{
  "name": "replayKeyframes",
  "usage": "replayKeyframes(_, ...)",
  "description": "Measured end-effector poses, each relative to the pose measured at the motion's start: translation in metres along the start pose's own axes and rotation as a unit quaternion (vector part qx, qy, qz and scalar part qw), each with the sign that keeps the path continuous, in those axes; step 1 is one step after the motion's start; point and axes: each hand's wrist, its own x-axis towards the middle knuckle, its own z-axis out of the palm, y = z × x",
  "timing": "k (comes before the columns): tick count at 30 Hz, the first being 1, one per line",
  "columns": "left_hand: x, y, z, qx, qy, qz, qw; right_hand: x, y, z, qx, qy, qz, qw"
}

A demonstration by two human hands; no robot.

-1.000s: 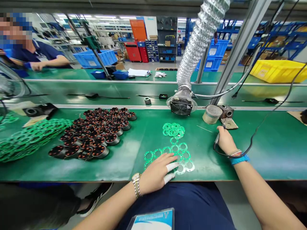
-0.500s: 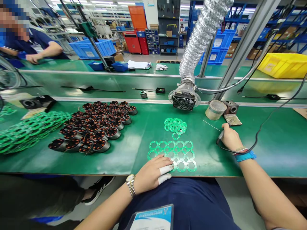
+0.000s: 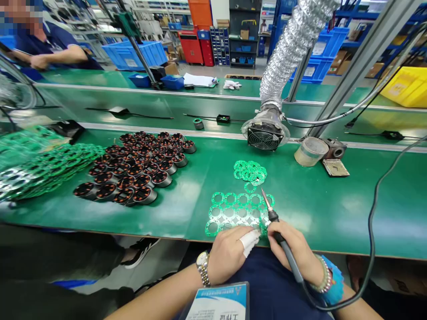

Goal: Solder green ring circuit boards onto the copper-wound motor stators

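Observation:
A soldering iron (image 3: pixel 286 251) is gripped in my right hand (image 3: pixel 295 246), its metal tip pointing up and away over the right side of a panel of green ring-shaped circuit boards (image 3: pixel 229 213). My left hand (image 3: pixel 230 253), with white finger covers, is at the panel's front edge. Its fingers are bent and held together; whatever may be between them is hidden. The panel lies flat near the table's front edge, its front row partly covered by my hands. Behind it is a small pile of loose green ring boards (image 3: pixel 250 171).
Several motor stators with copper windings (image 3: pixel 133 169) stand left of the panel, beside stacked green board panels (image 3: pixel 60 169). A fume extractor fan (image 3: pixel 265 138) hangs behind. A round tub (image 3: pixel 311 152) and a sponge tray (image 3: pixel 336 168) are at right. The iron's cable (image 3: pixel 373 209) loops on the right.
My right hand has brought the soldering iron from beside the sponge tray leftward to the panel. My left hand has shifted slightly right along its front edge, fingers now more bent. The view has tilted.

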Motion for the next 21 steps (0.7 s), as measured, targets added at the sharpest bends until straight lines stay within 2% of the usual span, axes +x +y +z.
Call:
replayKeyframes(3,0.001,-0.005,-0.006,-0.001,0.008,-0.034,0.999,-0.003,0.003,-0.002,0.016,-0.002,0.008,1.000)
replayKeyframes(9,0.010,-0.032,-0.018,0.064,-0.003,-0.100,0.993,-0.013,0.013,-0.014,-0.011,0.082,-0.010,0.997)
replayKeyframes(15,0.017,-0.041,-0.011,0.120,-0.046,-0.068,0.989,-0.020,0.013,-0.019,-0.019,0.105,-0.003,0.994)
replayKeyframes(21,0.022,-0.040,-0.008,0.144,-0.069,-0.061,0.985,-0.024,0.017,-0.015,0.004,0.072,0.002,0.997)
